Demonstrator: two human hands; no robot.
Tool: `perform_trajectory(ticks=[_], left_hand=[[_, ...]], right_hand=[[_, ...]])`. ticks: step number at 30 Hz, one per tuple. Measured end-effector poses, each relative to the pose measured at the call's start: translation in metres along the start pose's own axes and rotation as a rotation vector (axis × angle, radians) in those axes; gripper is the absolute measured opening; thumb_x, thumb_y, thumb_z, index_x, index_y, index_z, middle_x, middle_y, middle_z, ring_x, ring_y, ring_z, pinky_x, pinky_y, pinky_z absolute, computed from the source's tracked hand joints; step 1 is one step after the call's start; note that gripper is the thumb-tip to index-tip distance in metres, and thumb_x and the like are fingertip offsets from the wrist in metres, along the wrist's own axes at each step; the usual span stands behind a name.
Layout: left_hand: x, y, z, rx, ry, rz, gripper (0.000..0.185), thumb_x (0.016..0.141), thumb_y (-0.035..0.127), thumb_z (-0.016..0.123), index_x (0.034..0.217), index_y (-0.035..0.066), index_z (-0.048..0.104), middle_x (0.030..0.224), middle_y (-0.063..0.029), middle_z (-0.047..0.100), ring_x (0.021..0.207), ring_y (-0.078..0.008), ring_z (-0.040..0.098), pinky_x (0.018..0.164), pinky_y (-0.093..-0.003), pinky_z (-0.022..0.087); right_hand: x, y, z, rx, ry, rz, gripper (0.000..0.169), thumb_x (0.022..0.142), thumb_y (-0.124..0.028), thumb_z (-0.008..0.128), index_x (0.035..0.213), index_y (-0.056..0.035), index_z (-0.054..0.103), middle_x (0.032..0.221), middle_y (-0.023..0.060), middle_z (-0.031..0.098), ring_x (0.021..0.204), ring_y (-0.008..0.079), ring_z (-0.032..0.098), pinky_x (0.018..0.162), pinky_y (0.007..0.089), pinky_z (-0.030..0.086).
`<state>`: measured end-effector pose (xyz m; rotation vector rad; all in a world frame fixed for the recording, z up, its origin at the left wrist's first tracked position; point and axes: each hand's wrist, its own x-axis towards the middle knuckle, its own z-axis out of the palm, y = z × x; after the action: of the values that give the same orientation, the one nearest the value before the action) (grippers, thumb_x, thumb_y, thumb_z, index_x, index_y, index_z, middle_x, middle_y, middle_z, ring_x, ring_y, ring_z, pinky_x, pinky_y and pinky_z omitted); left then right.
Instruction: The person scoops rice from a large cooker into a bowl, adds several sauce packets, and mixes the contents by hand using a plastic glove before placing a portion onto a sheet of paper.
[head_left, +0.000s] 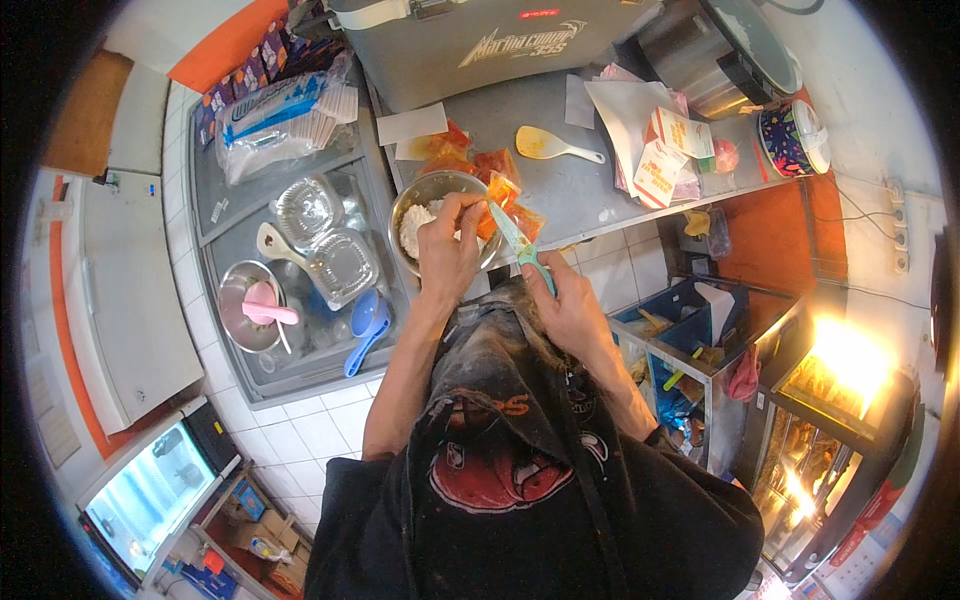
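Observation:
My left hand (450, 244) is over a steel bowl (439, 178) of white rice (416, 229), its thumb and fingertips pinching the edge of a clear plastic packet of orange-red sauce (501, 191). In my right hand (568, 304) is a small knife (517, 234) with a teal handle. Its pale green blade points up and left, with the tip close to my left fingertips and the packet. Several similar sauce packets (450, 154) lie behind and beside the bowl. My left hand covers part of the rice.
A sauce-stained white rice paddle (555, 144) and printed food papers (660, 165) lie rightward on the metal counter. Clear plastic trays (341, 266), a blue scoop (369, 319) and a steel bowl with a pink scoop (238, 300) sit on the left lid. A grey cooler (495, 56) stands behind.

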<state>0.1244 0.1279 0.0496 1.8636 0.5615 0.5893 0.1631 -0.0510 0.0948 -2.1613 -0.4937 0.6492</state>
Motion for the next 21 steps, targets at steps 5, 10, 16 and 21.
perform_trajectory(ticks=[5, 10, 16, 21], left_hand=[[-0.001, -0.01, 0.005, -0.026, 0.066, 0.025, 0.011, 0.1, 0.01, 0.061, 0.106, 0.002, 0.065, 0.084, -0.017, 0.072, 0.071, -0.0263, 0.07, 0.065, -0.0347, 0.052], [0.001, -0.006, 0.004, -0.004, 0.042, 0.044, 0.009, 0.099, 0.008, 0.061, 0.105, 0.002, 0.065, 0.082, -0.0186, 0.071, 0.072, -0.032, 0.071, 0.064, -0.0362, 0.053], [-0.001, -0.012, 0.005, 0.07, 0.071, 0.091, 0.008, 0.099, 0.008, 0.061, 0.104, 0.002, 0.064, 0.083, -0.0205, 0.07, 0.074, -0.0369, 0.071, 0.061, -0.039, 0.052], [-0.003, -0.018, 0.004, 0.118, 0.102, 0.098, 0.008, 0.099, 0.008, 0.061, 0.105, 0.003, 0.064, 0.082, -0.0214, 0.07, 0.074, -0.0374, 0.071, 0.061, -0.04, 0.052]], right_hand=[[0.0, -0.003, -0.004, -0.002, -0.009, -0.077, 0.033, 0.103, -0.03, 0.057, 0.112, 0.0018, 0.06, 0.083, 0.0275, 0.066, 0.073, 0.0388, 0.066, 0.066, 0.0422, 0.049], [-0.001, -0.007, -0.001, -0.011, -0.001, -0.04, 0.033, 0.103, -0.03, 0.057, 0.112, 0.0019, 0.06, 0.081, 0.0284, 0.066, 0.072, 0.0414, 0.066, 0.065, 0.0444, 0.049], [0.001, -0.006, 0.009, -0.07, 0.025, -0.077, 0.036, 0.102, -0.03, 0.058, 0.115, 0.0032, 0.058, 0.077, 0.03, 0.065, 0.073, 0.0466, 0.067, 0.064, 0.0485, 0.049], [0.006, -0.013, 0.011, -0.067, 0.003, -0.032, 0.036, 0.102, -0.03, 0.058, 0.116, 0.0028, 0.057, 0.076, 0.0316, 0.064, 0.075, 0.0487, 0.066, 0.065, 0.0507, 0.049]])
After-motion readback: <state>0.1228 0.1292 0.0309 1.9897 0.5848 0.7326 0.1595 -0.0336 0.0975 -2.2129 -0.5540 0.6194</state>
